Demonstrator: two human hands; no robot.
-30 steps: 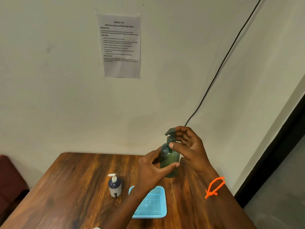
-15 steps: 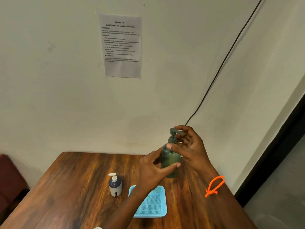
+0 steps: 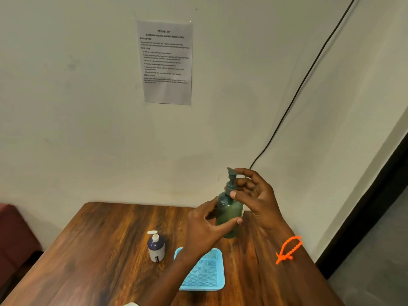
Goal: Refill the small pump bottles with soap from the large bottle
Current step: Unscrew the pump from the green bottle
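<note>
Scanning from the left edge: a dark red seat [image 3: 13, 235] is sitting beside the wooden table [image 3: 88, 261], low in the corner. On the table a small pump bottle [image 3: 156, 248] is standing upright, dark purple body, white pump head with the nozzle pointing left. Just right of it a light blue mesh tray [image 3: 205, 272] is lying flat, its near-left part covered by my forearm. Above, taped to the wall, a printed sheet [image 3: 166, 62] is hanging.

Moving right, my left hand [image 3: 205, 230] is wrapping the body of the green pump bottle [image 3: 229, 210], thumb lying across the front, the other fingers curling round behind. I am holding that bottle upright, above the far right part of the table; I cannot tell if its base is touching the wood. My right hand [image 3: 254, 195] is closing on the pump: thumb pressing at the collar, the other fingers bending over the pump head from behind, nozzle pointing left.

An orange beaded band [image 3: 288, 249] is sitting on my right wrist. A black cable [image 3: 298, 91] is running diagonally down the wall toward the table's back edge.
</note>
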